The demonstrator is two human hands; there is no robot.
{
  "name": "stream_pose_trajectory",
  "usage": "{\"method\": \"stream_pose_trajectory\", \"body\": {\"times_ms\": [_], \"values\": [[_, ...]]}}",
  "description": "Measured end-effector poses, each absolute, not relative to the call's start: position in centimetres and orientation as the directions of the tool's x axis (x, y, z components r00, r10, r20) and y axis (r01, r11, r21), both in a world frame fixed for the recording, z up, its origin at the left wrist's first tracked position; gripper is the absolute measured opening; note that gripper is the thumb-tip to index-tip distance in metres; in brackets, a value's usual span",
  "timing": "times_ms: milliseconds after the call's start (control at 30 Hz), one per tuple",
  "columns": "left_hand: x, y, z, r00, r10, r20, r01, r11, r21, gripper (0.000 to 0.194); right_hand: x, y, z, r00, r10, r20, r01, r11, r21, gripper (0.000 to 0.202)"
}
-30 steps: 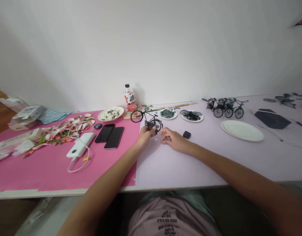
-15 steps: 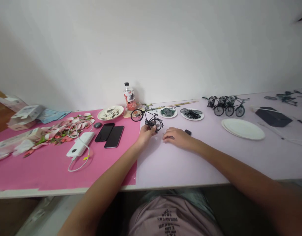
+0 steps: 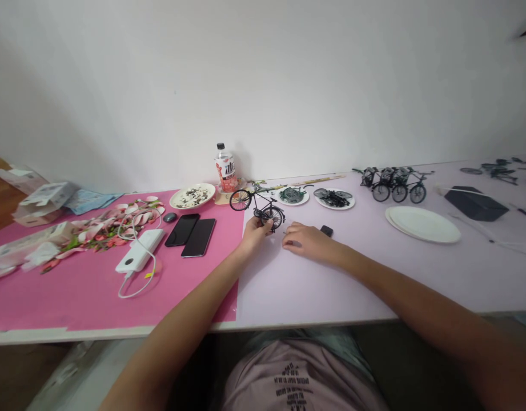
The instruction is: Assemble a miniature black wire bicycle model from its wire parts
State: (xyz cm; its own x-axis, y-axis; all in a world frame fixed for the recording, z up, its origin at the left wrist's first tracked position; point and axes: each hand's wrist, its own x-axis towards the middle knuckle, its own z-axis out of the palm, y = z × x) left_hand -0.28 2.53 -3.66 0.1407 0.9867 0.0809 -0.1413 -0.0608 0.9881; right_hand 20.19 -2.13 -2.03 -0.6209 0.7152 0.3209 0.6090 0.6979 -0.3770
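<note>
A black miniature bicycle (image 3: 263,205) is held up over the table, tilted with one wheel higher at the left. My left hand (image 3: 253,236) pinches it low at the right-hand wheel. Just right of that wheel is my right hand (image 3: 306,240), low over the lilac tabletop, fingers curled together. Whatever its fingertips hold, if anything, is too small to make out. Behind the hands stand a white plate of green bicycle parts (image 3: 292,196) and another plate with black parts and wheels (image 3: 334,198).
Several assembled miniature bicycles (image 3: 398,185) stand at the back right, near white oval plates (image 3: 423,224) and a dark block (image 3: 476,203). On the pink side lie two phones (image 3: 198,238), a white power bank (image 3: 140,251), petals (image 3: 112,228) and a bottle (image 3: 226,168).
The bicycle has shifted very slightly to the right in my left hand. My right hand has barely moved, its fingers still curled beside the wheel.
</note>
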Motion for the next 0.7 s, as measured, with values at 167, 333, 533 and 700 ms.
{"method": "stream_pose_trajectory", "body": {"times_ms": [167,333,533,700], "values": [[-0.26,2.67,-3.91,0.149,0.985,0.085,-0.133,-0.065,0.989,0.042,19.83,-2.45,-1.93,-0.594,0.748,0.297,0.655,0.664,-0.361,0.011],[-0.23,2.52,-3.88,0.158,0.984,0.079,-0.15,-0.055,0.987,0.045,19.78,-2.64,-1.98,-0.54,0.794,0.28,0.681,0.608,-0.408,0.007],[-0.12,2.53,-3.94,0.161,0.985,0.06,-0.176,-0.031,0.984,0.043,20.1,-2.56,-1.73,-0.398,0.8,0.449,0.571,0.599,-0.562,0.005],[0.23,1.98,-3.76,0.207,0.977,0.049,-0.197,-0.008,0.98,0.043,20.02,-2.53,-1.34,-0.303,0.711,0.635,0.51,0.684,-0.522,0.007]]}}
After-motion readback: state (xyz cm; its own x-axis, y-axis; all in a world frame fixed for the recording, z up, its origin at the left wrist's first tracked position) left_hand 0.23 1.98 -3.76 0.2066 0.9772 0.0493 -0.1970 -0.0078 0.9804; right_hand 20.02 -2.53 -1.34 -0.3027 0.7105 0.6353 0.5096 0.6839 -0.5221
